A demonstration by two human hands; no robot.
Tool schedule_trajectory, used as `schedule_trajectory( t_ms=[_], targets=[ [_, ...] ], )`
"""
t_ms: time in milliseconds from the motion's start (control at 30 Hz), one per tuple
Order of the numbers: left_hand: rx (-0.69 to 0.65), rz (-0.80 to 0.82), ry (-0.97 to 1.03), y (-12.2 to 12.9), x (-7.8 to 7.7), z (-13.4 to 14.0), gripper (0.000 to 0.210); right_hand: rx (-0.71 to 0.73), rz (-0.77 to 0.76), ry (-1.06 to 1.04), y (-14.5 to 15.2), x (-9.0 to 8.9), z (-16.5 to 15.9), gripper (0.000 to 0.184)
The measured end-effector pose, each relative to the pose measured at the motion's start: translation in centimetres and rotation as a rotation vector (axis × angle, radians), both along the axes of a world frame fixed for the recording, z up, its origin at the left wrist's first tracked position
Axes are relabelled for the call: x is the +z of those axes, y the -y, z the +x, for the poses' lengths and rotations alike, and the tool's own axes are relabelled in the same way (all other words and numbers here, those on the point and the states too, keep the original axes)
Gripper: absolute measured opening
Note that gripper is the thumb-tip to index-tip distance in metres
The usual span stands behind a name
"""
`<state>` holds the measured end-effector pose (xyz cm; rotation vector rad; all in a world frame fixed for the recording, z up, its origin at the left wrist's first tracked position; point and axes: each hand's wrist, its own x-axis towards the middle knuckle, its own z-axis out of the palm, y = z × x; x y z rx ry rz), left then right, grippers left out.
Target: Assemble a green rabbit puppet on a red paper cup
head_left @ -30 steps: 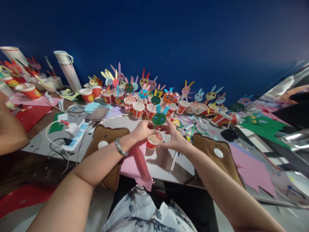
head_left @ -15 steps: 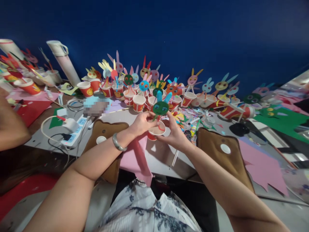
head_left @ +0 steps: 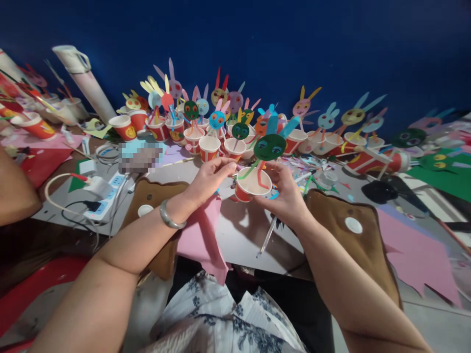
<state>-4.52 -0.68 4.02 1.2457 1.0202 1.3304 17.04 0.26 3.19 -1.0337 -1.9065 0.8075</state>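
A red and white paper cup point(head_left: 254, 182) is tilted slightly toward me above the table, with a green paper rabbit face point(head_left: 270, 147) standing over it. The face has blue ears, and one green and one red paper leg reach down into the cup. My right hand point(head_left: 285, 193) grips the cup from the right, thumb at the front below the rim and fingers behind. On the left, my left hand point(head_left: 211, 181) is beside the rim with thumb and forefinger stretched out; its other fingers are partly hidden. A bracelet circles the left wrist.
Several cups with paper rabbits point(head_left: 209, 147) stand along the blue wall. Paper scraps and pens point(head_left: 311, 171) lie behind my right hand. A power strip point(head_left: 106, 196) with cables sits left. Brown pouches point(head_left: 348, 235) and pink paper point(head_left: 206, 235) lie nearby. A co-worker's arm point(head_left: 16, 186) shows far left.
The cup with the green rabbit has moved right and closer to me, in my right hand. My left thumb and fingers have come away from the rabbit's legs.
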Motion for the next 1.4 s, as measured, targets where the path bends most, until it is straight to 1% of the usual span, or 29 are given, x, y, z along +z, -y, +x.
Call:
schedule_trajectory(
  t_ms=[100, 233, 400, 467, 567, 700, 767, 867, 1000, 1133, 1233, 1300, 1400],
  targets=[
    [-0.032, -0.009, -0.027, 0.2, 0.0, 0.1, 0.030, 0.002, -0.009, -0.013, 0.0, -0.4, 0.3, 0.068],
    [-0.099, -0.029, -0.106, 0.5, -0.1, 0.2, 0.036, 0.013, -0.027, -0.013, 0.3, -0.8, 0.4, 0.066],
    [-0.151, -0.014, -0.195, 0.6, -0.6, 0.2, 0.051, 0.049, -0.022, 0.001, 0.8, -0.3, 0.3, 0.063],
    [-0.160, 0.018, -0.210, 0.6, -0.7, 0.3, 0.053, 0.078, -0.021, 0.002, 0.9, -0.1, 0.1, 0.062],
    [-0.160, 0.062, -0.186, 0.6, -0.8, 0.5, 0.047, 0.124, -0.027, 0.011, 1.2, -0.1, -0.3, 0.062],
    [-0.076, 0.112, -0.183, 0.8, -0.5, 0.6, 0.038, 0.168, -0.055, -0.029, 1.7, -0.4, -0.9, 0.067],
    [-0.068, 0.109, -0.200, 0.9, -0.4, 0.6, 0.034, 0.177, -0.076, -0.038, 2.0, -0.6, -1.1, 0.070],
    [-0.119, 0.083, -0.199, 1.0, -0.3, 0.8, 0.030, 0.186, -0.088, -0.036, 2.3, -1.0, -1.2, 0.072],
    [-0.183, 0.053, -0.163, 1.0, -0.7, 1.1, 0.027, 0.203, -0.113, -0.062, 2.4, -1.3, -1.4, 0.076],
    [-0.175, 0.077, -0.223, 1.0, -1.1, 1.2, 0.021, 0.209, -0.107, -0.111, 2.4, -1.6, -1.6, 0.076],
    [-0.229, 0.094, -0.277, 0.9, -1.1, 1.0, 0.019, 0.220, -0.093, -0.152, 2.3, -1.8, -1.7, 0.075],
    [-0.266, 0.114, -0.254, 0.9, -1.0, 0.8, 0.019, 0.222, -0.071, -0.177, 2.2, -2.0, -1.8, 0.076],
    [-0.261, 0.133, -0.213, 0.7, -1.0, 0.6, 0.018, 0.211, -0.042, -0.229, 2.0, -2.4, -2.0, 0.077]
  ],
)
